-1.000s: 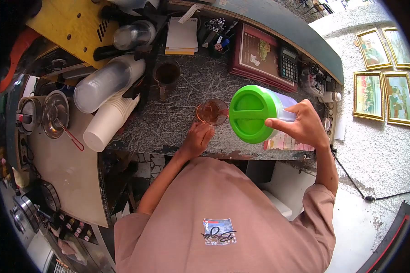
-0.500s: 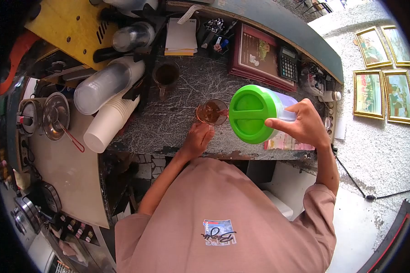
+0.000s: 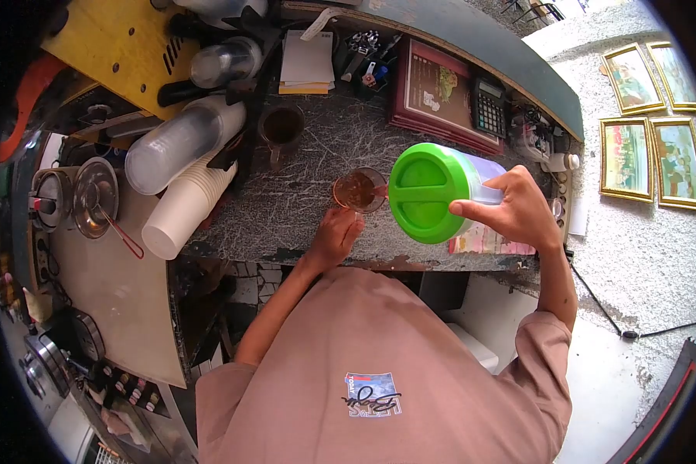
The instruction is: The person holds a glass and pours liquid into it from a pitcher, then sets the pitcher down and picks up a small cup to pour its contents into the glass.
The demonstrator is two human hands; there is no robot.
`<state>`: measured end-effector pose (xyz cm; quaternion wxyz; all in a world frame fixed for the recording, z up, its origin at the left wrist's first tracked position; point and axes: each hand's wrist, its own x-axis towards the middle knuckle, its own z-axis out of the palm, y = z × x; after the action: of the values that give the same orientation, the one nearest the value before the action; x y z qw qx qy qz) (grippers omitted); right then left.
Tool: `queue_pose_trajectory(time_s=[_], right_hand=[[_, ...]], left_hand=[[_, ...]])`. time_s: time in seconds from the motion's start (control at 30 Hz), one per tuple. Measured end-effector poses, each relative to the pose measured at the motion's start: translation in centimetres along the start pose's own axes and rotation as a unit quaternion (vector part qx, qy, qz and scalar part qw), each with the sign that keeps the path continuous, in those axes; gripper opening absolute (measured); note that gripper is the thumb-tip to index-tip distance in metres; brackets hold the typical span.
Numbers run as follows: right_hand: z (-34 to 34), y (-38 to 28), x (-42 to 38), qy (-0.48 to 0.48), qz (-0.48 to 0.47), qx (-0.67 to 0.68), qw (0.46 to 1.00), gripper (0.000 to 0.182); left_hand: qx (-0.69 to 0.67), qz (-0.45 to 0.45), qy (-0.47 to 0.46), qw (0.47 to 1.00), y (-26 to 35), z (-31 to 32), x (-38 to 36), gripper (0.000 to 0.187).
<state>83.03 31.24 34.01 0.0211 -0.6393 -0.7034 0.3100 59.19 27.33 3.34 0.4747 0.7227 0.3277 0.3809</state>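
Nearest the camera is the person's pink shirt (image 3: 379,371), filling the bottom of the view. From it the left arm reaches forward to the near edge of the dark marbled worktop (image 3: 286,209), where the left hand (image 3: 334,236) rests with its fingers curled together against the near side of a small glass (image 3: 359,190); whether it truly grips the glass cannot be told. The glass stands upright on the worktop and holds brown liquid.

Just to the right, the right hand (image 3: 518,210) is clamped around a clear jar with a green lid (image 3: 427,193), held above the worktop and tipped so that the lid faces the camera, its edge just beside the glass.

Left of the glass, stacks of white and clear plastic cups (image 3: 182,174) lie on their sides. Farther back stands a brown mug (image 3: 281,127). Along the far edge sit a notepad (image 3: 308,62), a framed menu card (image 3: 439,91) and a black calculator (image 3: 489,107).
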Motion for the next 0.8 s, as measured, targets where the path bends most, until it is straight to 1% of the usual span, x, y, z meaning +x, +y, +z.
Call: queue_pose_trajectory(time_s=[0.03, 0.1, 0.8], right_hand=[[-0.03, -0.10, 0.03, 0.000, 0.000, 0.000, 1.000, 0.056], [-0.01, -0.34, 0.04, 0.003, 0.005, 0.018, 1.000, 0.046], [0.12, -0.38, 0.14, 0.009, 0.002, 0.008, 1.000, 0.047]], left_hand=[[-0.005, 0.005, 0.002, 1.000, 0.13, -0.09, 0.11, 0.026], [-0.005, 0.010, 0.007, 1.000, 0.33, -0.11, 0.15, 0.026], [-0.004, 0.022, 0.004, 1.000, 0.10, -0.21, 0.13, 0.023]])
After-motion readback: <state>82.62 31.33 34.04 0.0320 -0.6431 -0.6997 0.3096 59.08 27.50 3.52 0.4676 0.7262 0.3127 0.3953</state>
